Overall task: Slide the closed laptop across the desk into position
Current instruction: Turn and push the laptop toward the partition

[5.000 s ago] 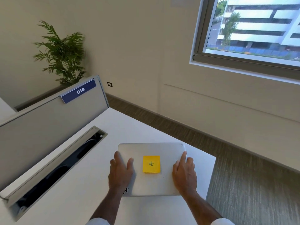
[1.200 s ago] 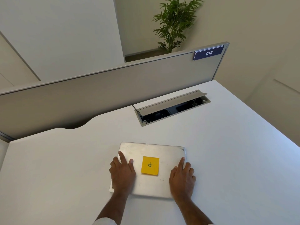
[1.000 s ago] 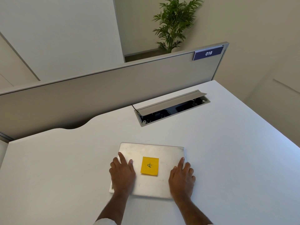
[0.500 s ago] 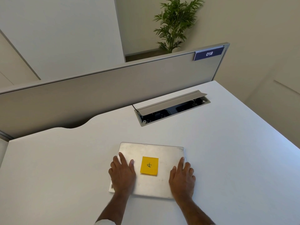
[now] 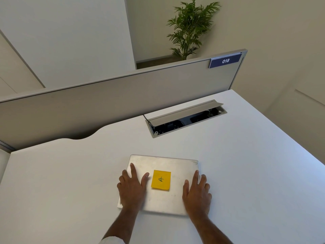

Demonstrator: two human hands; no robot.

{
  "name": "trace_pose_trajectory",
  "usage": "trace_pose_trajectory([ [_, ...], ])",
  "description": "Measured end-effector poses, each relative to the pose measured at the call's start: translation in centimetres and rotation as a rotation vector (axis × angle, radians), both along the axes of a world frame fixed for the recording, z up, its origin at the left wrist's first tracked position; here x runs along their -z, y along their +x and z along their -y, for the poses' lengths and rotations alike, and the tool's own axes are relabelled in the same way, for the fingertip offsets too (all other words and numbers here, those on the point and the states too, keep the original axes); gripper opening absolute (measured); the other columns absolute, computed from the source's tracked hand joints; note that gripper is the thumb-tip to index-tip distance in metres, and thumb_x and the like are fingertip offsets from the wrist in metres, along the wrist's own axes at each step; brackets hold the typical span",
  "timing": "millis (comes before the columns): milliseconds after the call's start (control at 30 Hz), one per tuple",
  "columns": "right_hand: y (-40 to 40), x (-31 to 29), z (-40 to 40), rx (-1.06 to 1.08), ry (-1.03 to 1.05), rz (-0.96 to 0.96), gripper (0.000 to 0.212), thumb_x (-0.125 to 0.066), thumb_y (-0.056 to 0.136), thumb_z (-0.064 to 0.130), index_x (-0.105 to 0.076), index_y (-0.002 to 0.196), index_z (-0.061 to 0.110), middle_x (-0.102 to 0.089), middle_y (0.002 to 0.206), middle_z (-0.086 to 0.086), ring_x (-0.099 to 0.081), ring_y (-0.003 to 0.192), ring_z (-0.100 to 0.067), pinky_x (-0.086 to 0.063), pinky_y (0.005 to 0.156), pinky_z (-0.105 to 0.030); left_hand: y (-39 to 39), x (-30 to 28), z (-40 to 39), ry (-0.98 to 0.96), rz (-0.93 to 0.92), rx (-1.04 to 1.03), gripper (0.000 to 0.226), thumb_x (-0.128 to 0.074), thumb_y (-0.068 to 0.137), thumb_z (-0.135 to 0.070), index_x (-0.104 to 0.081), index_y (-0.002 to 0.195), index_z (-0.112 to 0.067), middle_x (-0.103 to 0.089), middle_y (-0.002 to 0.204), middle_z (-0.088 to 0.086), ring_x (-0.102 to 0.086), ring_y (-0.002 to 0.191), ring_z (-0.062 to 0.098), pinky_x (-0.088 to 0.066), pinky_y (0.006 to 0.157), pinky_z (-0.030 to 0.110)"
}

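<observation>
A closed silver laptop [image 5: 163, 164] lies flat on the white desk [image 5: 246, 173], in the near middle. A yellow sticky note [image 5: 161, 180] with a handwritten mark is stuck on the centre of its lid. My left hand [image 5: 131, 187] presses flat on the left part of the lid, fingers spread and the outer fingers at the left edge. My right hand [image 5: 197, 192] presses flat on the right part, with the outer fingers lying over the right edge. Both palms cover the laptop's near corners.
An open cable tray [image 5: 186, 118] with a raised grey flap is sunk into the desk beyond the laptop. A grey divider panel [image 5: 105, 101] with a blue "018" label [image 5: 225, 61] lines the far edge. A potted plant [image 5: 190, 27] stands behind it.
Five seconds ago the laptop lay near the desk's corner by the window; it now lies mid-desk facing the divider. Over the last second the laptop and both hands have barely shifted.
</observation>
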State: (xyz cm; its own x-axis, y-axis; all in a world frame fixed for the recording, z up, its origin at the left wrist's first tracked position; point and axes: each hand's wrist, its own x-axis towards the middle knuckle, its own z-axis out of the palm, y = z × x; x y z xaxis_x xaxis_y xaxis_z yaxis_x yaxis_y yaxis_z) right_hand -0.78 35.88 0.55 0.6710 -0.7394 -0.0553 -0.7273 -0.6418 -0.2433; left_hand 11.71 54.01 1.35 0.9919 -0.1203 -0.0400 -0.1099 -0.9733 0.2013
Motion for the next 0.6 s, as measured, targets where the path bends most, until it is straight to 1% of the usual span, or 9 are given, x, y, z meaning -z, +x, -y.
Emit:
trace_pose_trajectory([
  [100,0.0,-0.1,-0.2,0.008,0.021,-0.001,0.062,-0.048,0.095,0.048,-0.042,0.143,0.01,-0.051,0.128,-0.016,-0.057,0.091,-0.032,-0.053,0.056,-0.041,0.0,0.3,0.0,-0.02,0.001,-0.009,0.09,-0.02,0.087,-0.075,-0.045,0.143,-0.009,-0.056,0.117,0.019,-0.055,0.097,0.035,-0.048,0.076,0.045],
  [200,0.1,-0.1,-0.3,0.006,0.046,0.007,0.063,-0.049,0.094,0.049,-0.044,0.142,0.008,-0.054,0.12,-0.015,-0.057,0.089,-0.032,-0.052,0.051,-0.04,0.0,0.6,0.1,-0.032,0.001,-0.021,0.092,-0.023,0.085,-0.077,-0.047,0.141,-0.008,-0.056,0.119,0.02,-0.056,0.1,0.036,-0.049,0.077,0.046],
  [300,0.3,0.0,-0.2,0.005,0.035,0.002,0.063,-0.044,0.096,0.052,-0.045,0.14,0.007,-0.055,0.115,-0.016,-0.056,0.088,-0.033,-0.052,0.049,-0.04,0.0,0.4,0.6,-0.083,-0.021,-0.072,0.086,-0.035,0.088,-0.076,-0.045,0.142,-0.009,-0.054,0.123,0.02,-0.053,0.106,0.037,-0.047,0.083,0.049],
  [400,0.3,0.3,-0.2,-0.004,0.016,-0.012,0.065,-0.04,0.097,0.054,-0.045,0.14,0.005,-0.054,0.114,-0.016,-0.055,0.087,-0.032,-0.052,0.048,-0.04,0.3,0.4,0.9,-0.11,-0.054,-0.105,0.077,-0.048,0.089,-0.067,-0.047,0.14,-0.009,-0.054,0.123,0.022,-0.051,0.106,0.039,-0.045,0.084,0.049],
  [467,0.4,0.4,-0.2,-0.007,0.009,-0.005,0.067,-0.038,0.096,0.055,-0.045,0.139,0.005,-0.053,0.113,-0.016,-0.055,0.086,-0.032,-0.051,0.047,-0.039,0.6,0.2,1.1,-0.116,-0.072,-0.124,0.07,-0.053,0.09,-0.06,-0.049,0.137,-0.009,-0.053,0.123,0.023,-0.05,0.106,0.04,-0.043,0.084,0.049],
  [533,0.6,0.4,-0.2,0.0,0.017,0.0,0.066,-0.043,0.096,0.053,-0.045,0.14,0.004,-0.053,0.113,-0.016,-0.055,0.086,-0.032,-0.052,0.048,-0.039,1.0,0.1,1.3,-0.129,-0.103,-0.164,0.066,-0.055,0.091,-0.056,-0.048,0.137,-0.01,-0.051,0.124,0.023,-0.048,0.108,0.04,-0.041,0.087,0.049],
  [600,0.7,0.4,-0.3,0.006,0.034,0.011,0.069,-0.047,0.093,0.055,-0.045,0.14,0.004,-0.052,0.113,-0.015,-0.056,0.087,-0.032,-0.052,0.049,-0.04,1.3,-0.1,1.6,-0.149,-0.126,-0.191,0.066,-0.059,0.089,-0.054,-0.048,0.136,-0.01,-0.05,0.123,0.022,-0.047,0.108,0.04,-0.041,0.087,0.049],
])
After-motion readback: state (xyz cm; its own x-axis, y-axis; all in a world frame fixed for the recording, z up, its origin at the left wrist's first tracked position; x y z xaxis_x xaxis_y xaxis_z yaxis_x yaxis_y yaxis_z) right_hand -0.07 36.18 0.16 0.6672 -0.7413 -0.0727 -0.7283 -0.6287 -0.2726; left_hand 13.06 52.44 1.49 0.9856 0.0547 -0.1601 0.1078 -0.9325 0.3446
